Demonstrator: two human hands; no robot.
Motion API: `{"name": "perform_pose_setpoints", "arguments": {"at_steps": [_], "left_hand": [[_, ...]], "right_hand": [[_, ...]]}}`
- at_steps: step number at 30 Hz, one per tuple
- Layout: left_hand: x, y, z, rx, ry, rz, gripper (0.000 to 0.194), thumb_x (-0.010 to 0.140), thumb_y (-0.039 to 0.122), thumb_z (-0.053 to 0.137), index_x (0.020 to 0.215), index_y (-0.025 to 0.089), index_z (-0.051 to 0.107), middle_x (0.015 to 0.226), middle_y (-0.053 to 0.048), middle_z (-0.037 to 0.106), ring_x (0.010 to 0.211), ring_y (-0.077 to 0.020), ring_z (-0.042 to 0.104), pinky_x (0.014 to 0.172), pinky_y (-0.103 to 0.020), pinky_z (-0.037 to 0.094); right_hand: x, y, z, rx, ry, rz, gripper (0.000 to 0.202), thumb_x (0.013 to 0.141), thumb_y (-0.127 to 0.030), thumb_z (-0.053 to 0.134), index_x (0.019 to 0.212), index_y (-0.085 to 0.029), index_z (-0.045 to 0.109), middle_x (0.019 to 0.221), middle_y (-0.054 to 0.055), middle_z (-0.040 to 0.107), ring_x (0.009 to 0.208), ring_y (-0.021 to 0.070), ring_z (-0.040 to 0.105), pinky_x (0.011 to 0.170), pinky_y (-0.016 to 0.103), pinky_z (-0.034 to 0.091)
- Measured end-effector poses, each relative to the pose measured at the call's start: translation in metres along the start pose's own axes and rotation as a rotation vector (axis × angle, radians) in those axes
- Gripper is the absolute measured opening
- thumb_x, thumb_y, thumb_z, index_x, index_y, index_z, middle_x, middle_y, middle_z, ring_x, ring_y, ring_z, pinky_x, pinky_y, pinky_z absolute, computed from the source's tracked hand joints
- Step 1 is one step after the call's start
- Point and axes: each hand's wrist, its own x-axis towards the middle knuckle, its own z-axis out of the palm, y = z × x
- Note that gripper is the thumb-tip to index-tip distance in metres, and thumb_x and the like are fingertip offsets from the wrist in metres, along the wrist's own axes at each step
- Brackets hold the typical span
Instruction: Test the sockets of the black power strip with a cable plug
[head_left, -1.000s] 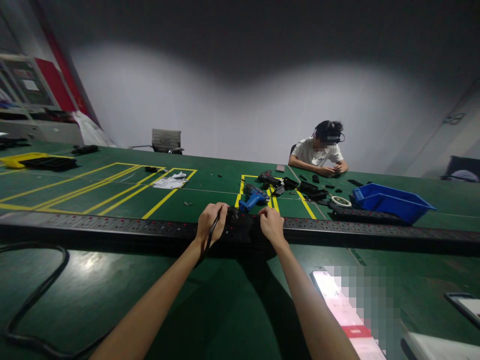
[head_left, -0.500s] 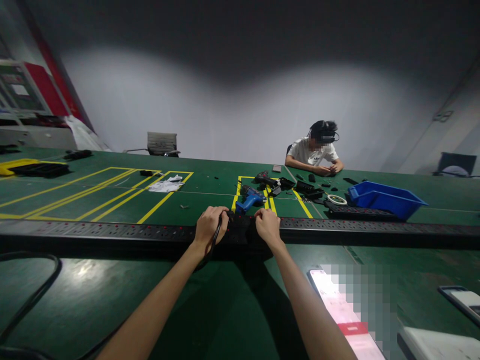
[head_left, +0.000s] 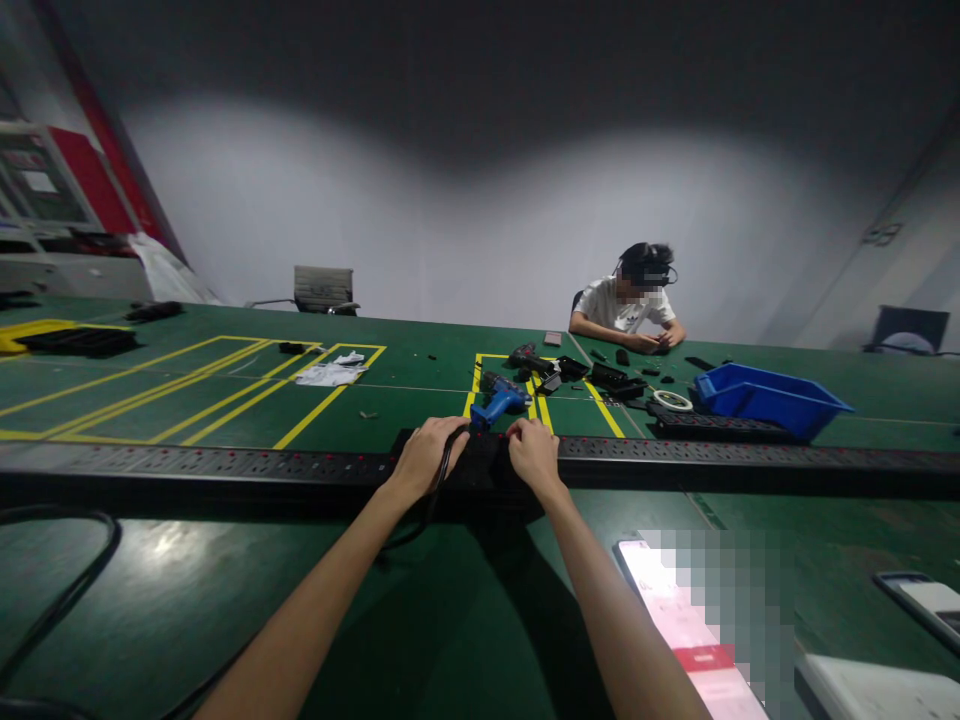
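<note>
Power strip [head_left: 225,463], long and black with small red lights along it, runs across the green table [head_left: 225,590] from one side of the view to the other. Both of the person's hands rest on its middle stretch. On the strip, the left hand [head_left: 425,455] is curled over a black cable [head_left: 439,480], which passes under the palm and drops off the strip's near edge onto the table; the fingers are bent around it, though how tightly they close cannot be told. Just beside it on the strip, the right hand [head_left: 534,452] lies with its fingers bent down onto the top face of a dark block there; whether it pinches anything is hidden by the hand itself.

Beyond the strip, close behind the hands, a blue drill [head_left: 498,398] lies on yellow floor-style tape lines [head_left: 300,420]. Farther back from the strip sit several black parts [head_left: 619,381], a roll of white tape [head_left: 673,399] and a blue bin [head_left: 765,398]. Another person [head_left: 628,303] in a white shirt sits at the far edge of the table, well apart from the strip, both hands down on the tabletop. On the near side of the strip, to the right, lies a lit phone [head_left: 667,610], partly blurred.
</note>
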Motion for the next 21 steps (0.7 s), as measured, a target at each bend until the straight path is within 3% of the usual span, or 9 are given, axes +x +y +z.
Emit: {"name": "perform_pose_setpoints", "arguments": {"at_steps": [11,21], "left_hand": [[0.001,-0.012,0.009,0.073,-0.078,0.021,0.036,0.092,0.033,0.047,0.125,0.022,0.056,0.120,-0.007,0.064,0.108,-0.0229,0.057,0.095,-0.038,0.044],[0.003,-0.008,0.004,0.096,-0.157,-0.002,0.038,0.093,0.036,0.044,0.126,0.020,0.055,0.115,-0.009,0.065,0.104,-0.0241,0.058,0.093,-0.038,0.044]], "right_hand": [[-0.001,0.001,-0.001,0.015,0.015,-0.011,0.029,0.087,-0.020,0.038,0.094,-0.023,0.066,0.106,0.007,0.059,0.101,0.0229,0.049,0.083,0.035,0.031],[-0.002,-0.001,-0.003,-0.010,0.024,-0.016,0.027,0.086,-0.019,0.040,0.093,-0.023,0.065,0.104,0.007,0.059,0.100,0.0233,0.049,0.082,0.035,0.030]]}}
